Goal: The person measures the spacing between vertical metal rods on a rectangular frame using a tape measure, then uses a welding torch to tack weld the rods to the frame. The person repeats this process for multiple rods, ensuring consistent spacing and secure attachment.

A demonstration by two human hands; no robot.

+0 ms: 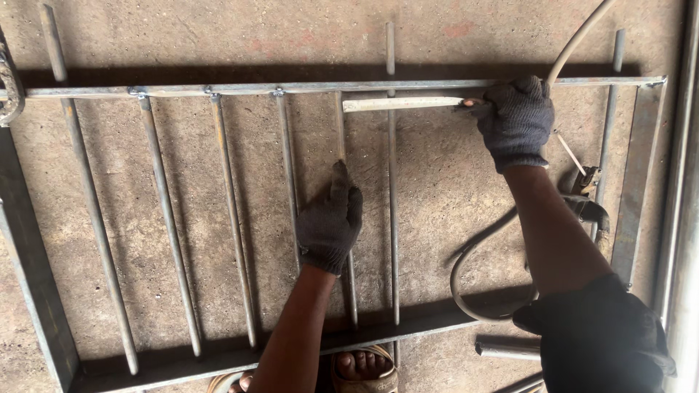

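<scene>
Two gloved hands at the metal frame [218, 90]: left hand [329, 222] presses a rod [342, 138] flat, right hand [515, 116] clenched on a welding stick [400, 104] near its top rail.

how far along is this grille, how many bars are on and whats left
Done, it seems: three bars show weld blobs at the top rail. In hand: the left hand presses the fourth bar in place, and the right hand points a pale rod toward its top. Left: the next bar lies loose, poking past the rail; another loose bar lies on the right.
</scene>
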